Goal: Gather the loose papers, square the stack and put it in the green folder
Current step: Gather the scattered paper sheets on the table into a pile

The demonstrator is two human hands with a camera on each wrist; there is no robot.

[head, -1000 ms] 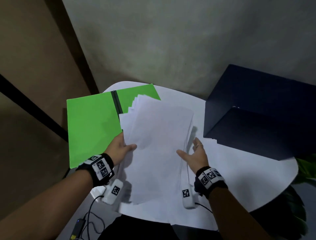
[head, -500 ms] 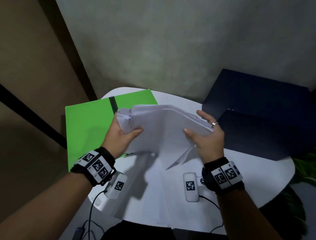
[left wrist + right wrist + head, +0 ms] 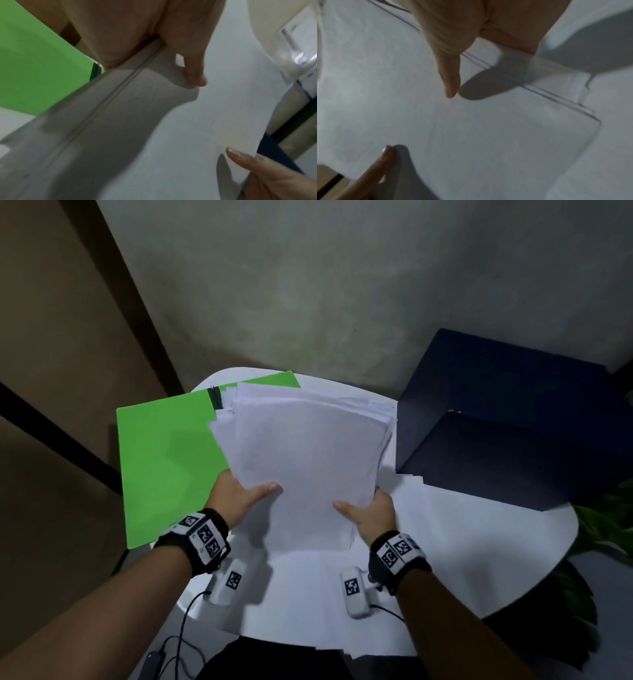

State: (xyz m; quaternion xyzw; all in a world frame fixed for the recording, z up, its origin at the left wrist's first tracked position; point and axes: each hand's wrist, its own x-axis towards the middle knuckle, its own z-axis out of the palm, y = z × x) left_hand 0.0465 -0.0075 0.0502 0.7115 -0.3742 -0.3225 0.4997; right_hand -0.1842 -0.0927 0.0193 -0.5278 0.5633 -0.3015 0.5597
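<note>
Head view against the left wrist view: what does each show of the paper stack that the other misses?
Only the head view shows the far ends of the paper stack fanned and not yet squared, the right hand whole, and the white table.

Only the left wrist view shows the stack's layered side edge close up, under the left hand.

Both show thumbs on top of the sheets, the open green folder and the dark box.
</note>
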